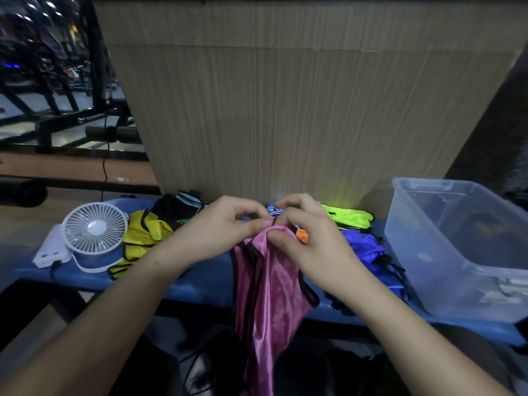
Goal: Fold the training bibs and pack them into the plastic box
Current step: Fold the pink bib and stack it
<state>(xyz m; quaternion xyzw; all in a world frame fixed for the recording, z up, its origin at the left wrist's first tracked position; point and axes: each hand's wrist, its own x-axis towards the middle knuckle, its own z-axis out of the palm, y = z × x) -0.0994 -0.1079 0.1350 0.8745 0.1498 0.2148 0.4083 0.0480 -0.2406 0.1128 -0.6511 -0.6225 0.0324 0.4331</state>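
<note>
A shiny pink bib [271,290] with black trim hangs from both my hands over the front edge of the blue table [205,281]. My left hand [225,224] pinches its top edge between thumb and fingers. My right hand [303,232] pinches the same top edge just beside it, thumb underneath. More bibs lie on the table: a yellow one [143,238] at the left, a neon green one [348,215] at the back, a blue one [363,247] at the right. The clear plastic box [445,252] stands open at the table's right end.
A small white desk fan [95,232] and a white power bank [51,250] sit at the table's left end. A dark cloth heap [177,207] lies at the back. A wood-panelled wall [285,110] rises right behind the table. Gym equipment [57,95] stands far left.
</note>
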